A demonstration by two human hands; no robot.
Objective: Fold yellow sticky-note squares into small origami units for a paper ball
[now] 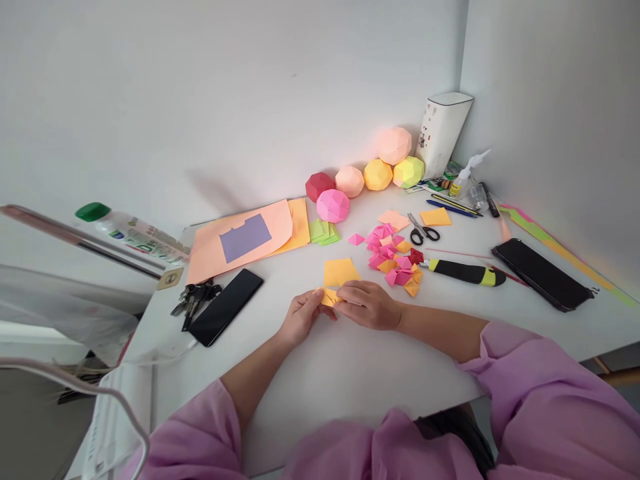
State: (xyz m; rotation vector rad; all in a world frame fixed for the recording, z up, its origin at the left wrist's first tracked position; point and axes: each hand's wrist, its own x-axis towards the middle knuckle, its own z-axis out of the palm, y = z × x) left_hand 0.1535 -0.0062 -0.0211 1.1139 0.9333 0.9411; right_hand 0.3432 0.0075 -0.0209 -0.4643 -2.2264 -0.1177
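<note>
Between my two hands is a small folded piece of yellow-orange paper (328,297). My left hand (302,316) pinches its left side with thumb and fingers. My right hand (369,305) has its fingers closed on the right side of the same piece. Just beyond them lies a flat yellow-orange paper sheet (341,271). To the right of my right hand is a loose pile of small folded paper units (386,247) in pink, orange and peach. A pair of scissors (423,231) with black handles rests behind the pile.
Several faceted paper balls (379,175) stand along the wall. Peach paper sheets (210,247), green paper squares (324,231), keys (196,297) and a phone (227,307) lie leftward. On the right are a black-and-yellow handled tool (465,272), a glue bottle (460,183) and a dark phone (543,273).
</note>
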